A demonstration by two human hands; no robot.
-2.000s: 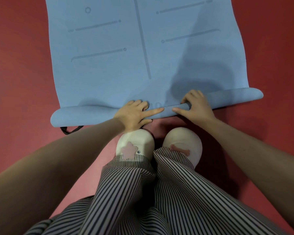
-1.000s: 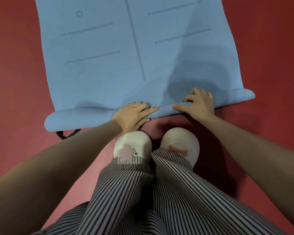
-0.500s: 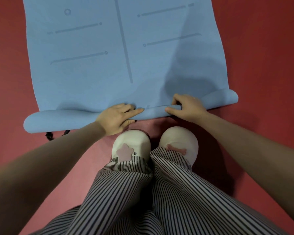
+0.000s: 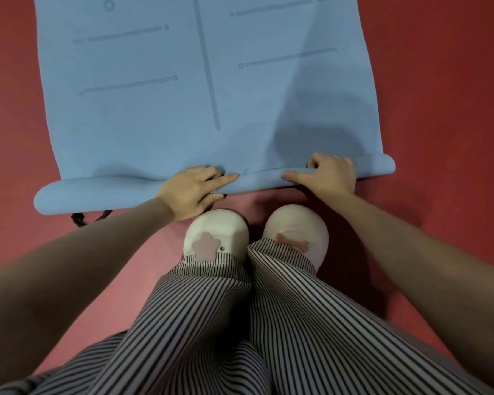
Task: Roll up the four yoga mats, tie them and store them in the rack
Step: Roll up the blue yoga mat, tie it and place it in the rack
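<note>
A light blue yoga mat (image 4: 160, 109) with printed guide lines lies on the red floor, stretching away from me. Its near end is turned over into a thin roll (image 4: 97, 192) running left to right. My left hand (image 4: 193, 192) grips the roll left of its middle, fingers curled over the top and thumb at the near side. My right hand (image 4: 330, 175) grips the roll right of its middle, thumb pointing left along it. A black strap (image 4: 89, 219) pokes out from under the roll's left part.
Red floor (image 4: 439, 95) surrounds the mat on both sides. My two white slippers (image 4: 216, 233) stand just behind the roll, with striped trouser legs (image 4: 240, 323) filling the lower view.
The roll has been turned a little further onto the mat and both hands have re-gripped it. The view has swung slightly sideways.
</note>
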